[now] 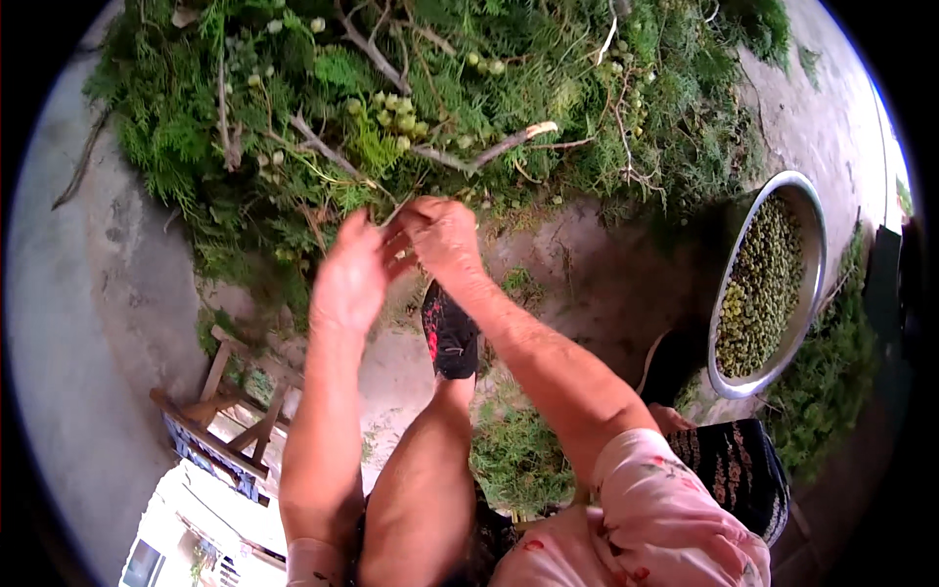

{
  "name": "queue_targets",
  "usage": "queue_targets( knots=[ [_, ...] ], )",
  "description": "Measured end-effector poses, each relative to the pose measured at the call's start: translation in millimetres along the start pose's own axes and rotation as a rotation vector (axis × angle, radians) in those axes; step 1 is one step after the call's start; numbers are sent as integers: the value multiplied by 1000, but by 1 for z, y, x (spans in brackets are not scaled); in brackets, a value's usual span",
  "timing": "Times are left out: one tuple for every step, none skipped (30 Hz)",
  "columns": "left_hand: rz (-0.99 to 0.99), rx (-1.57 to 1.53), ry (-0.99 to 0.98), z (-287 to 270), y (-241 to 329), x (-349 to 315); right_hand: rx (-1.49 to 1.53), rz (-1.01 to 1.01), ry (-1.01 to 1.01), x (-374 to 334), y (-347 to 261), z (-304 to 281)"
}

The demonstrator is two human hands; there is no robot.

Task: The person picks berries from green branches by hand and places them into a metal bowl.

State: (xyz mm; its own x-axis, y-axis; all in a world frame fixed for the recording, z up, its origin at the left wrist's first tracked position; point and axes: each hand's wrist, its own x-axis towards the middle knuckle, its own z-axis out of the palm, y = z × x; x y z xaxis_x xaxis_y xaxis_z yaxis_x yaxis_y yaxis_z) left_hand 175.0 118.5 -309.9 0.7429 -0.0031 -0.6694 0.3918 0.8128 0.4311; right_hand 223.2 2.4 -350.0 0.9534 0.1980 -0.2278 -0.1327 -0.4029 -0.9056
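A big heap of green conifer branches (548, 117) with flat, scaly sprays fills the far side. Clusters of round, pale green cones (396, 115) hang among the foliage. At the near edge of this heap my two hands meet. My right hand (440, 238) has its fingers curled in a pinch around a thin twig (395, 211). Close beside it, my left hand (349, 274) is blurred, its fingers bent toward the right one. What those left fingers hold is too smeared to make out.
At the right a wide metal basin (818, 284) holds many loose green cones (763, 293). Bare broken sticks (514, 140) poke out of the heap. A wooden stool or chair (230, 411) stands at the left. My dark shoe (450, 333) rests below my hands; cut sprays (523, 455) lie beside my leg.
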Motion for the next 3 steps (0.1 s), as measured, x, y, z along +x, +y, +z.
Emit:
queue_targets(
  knots=[
    [-92, -100, -16, 4, 8, 11, -17, -101, -12, 3, 15, -7],
    [-25, -45, 38, -2, 3, 22, -155, -134, -8, 0, 31, -18],
    [53, 16, 91, -16, -9, 34, -150, -141, -11, 2, 28, -15]
  ],
)
